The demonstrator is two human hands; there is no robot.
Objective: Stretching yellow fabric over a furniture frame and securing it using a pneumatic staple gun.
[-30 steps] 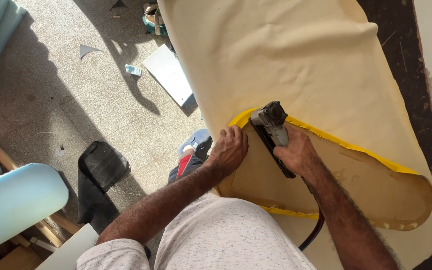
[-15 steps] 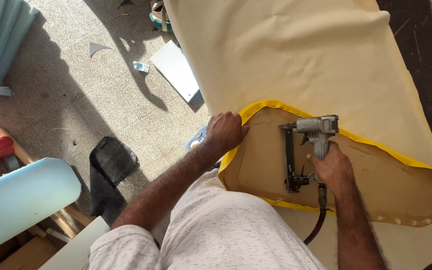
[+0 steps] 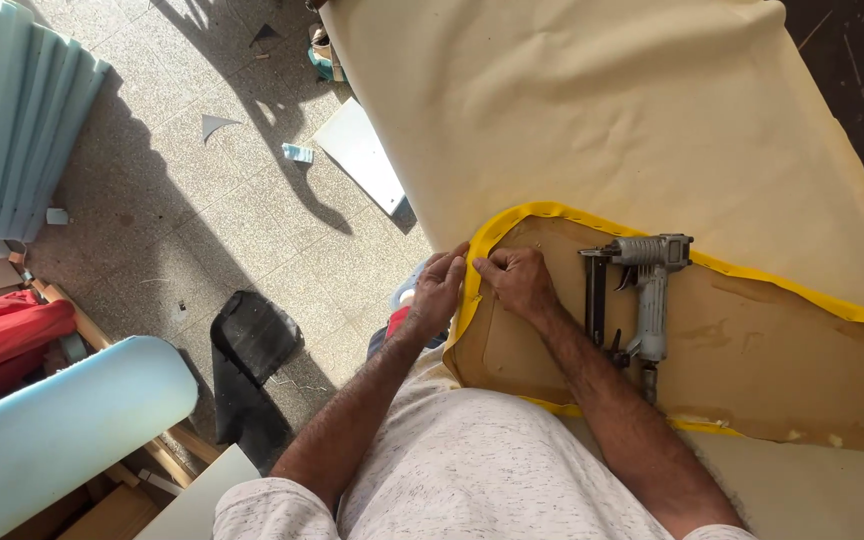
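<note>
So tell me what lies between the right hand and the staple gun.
Only bare brown board: the head view shows nothing between the right hand and the staple gun.

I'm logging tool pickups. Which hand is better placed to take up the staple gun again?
Probably the right hand: the staple gun lies on the board just beside it. The left hand sits farther off, at the yellow edge.

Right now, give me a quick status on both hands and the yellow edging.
Left hand and right hand both pinching yellow edging at the panel's rounded end. Staple gun lying loose on brown board. Nothing blocking the hands.
</note>
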